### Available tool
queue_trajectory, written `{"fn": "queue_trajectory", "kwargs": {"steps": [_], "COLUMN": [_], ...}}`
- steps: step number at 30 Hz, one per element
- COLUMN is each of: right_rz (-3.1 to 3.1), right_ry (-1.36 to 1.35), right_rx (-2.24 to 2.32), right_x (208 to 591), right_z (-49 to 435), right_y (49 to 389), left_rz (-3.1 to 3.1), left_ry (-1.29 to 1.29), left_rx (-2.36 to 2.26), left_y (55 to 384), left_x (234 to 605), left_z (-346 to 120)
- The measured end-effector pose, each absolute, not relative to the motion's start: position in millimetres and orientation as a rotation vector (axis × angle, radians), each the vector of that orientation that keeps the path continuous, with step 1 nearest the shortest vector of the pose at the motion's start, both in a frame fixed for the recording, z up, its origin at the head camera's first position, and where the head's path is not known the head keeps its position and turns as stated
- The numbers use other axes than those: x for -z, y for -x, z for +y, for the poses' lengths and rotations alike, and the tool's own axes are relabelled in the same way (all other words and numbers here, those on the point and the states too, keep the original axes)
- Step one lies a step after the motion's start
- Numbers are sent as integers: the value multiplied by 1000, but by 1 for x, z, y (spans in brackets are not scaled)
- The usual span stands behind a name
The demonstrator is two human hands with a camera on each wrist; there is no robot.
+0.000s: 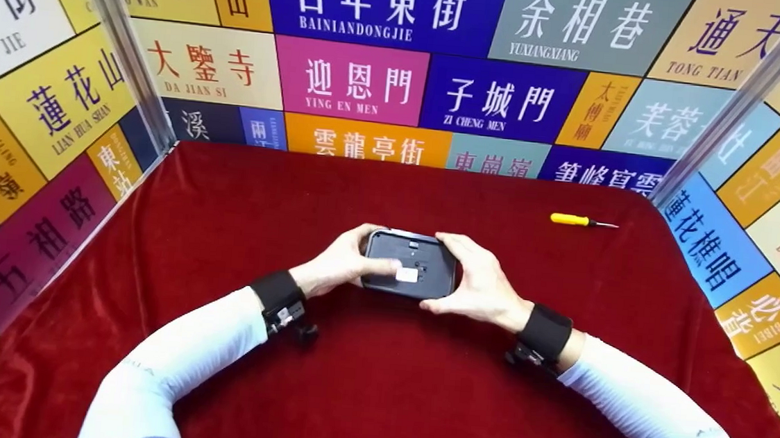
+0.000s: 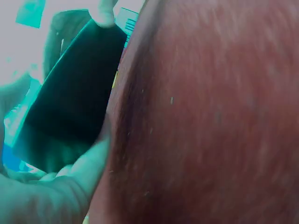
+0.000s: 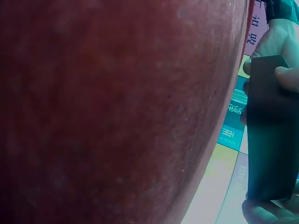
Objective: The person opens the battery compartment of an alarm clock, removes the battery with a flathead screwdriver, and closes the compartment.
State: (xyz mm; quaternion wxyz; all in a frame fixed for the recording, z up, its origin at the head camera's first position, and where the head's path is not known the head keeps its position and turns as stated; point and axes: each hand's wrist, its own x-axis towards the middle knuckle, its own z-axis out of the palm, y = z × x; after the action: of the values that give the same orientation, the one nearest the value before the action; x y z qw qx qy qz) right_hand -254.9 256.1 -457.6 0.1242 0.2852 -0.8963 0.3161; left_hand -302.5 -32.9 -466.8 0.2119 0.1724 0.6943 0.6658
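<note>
A dark, flat rectangular device (image 1: 436, 264) with rounded corners, a thin pale rim and a white label is held up between both hands. Its face with the label and small recesses is turned to the head camera. My left hand (image 1: 345, 261) grips its left end, thumb across the face beside the label, fingers hidden behind. At the other end my right hand (image 1: 486, 282) grips it, with fingers at the top corner and the thumb at the bottom edge. In the left wrist view the plain dark side of the device (image 2: 74, 98) shows between the hands; the right wrist view shows it (image 3: 271, 135) too.
A screwdriver (image 1: 574, 220) with a yellow handle lies at the back right of the table, covered in red velvet cloth (image 1: 377, 378). Beyond the cloth stand colourful sign-covered walls (image 1: 366, 81), with clear upright posts (image 1: 733, 100) at the corners.
</note>
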Motion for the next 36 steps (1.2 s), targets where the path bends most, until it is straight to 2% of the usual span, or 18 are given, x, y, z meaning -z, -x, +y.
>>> {"fn": "queue_trajectory", "kwargs": {"steps": [5, 10, 36], "right_rz": [-2649, -2668, -2898], "right_ry": [-793, -779, -770], "right_rx": [-976, -1006, -1022], "right_x": [460, 459, 466], "right_z": [258, 261, 277], "right_y": [258, 260, 277], "left_rz": [2344, 2593, 2757], "left_ry": [-777, -901, -982], "left_rx": [-1530, -1239, -794], "left_y": [296, 295, 301], "left_x": [461, 460, 466], "left_z": [-32, -25, -9]}}
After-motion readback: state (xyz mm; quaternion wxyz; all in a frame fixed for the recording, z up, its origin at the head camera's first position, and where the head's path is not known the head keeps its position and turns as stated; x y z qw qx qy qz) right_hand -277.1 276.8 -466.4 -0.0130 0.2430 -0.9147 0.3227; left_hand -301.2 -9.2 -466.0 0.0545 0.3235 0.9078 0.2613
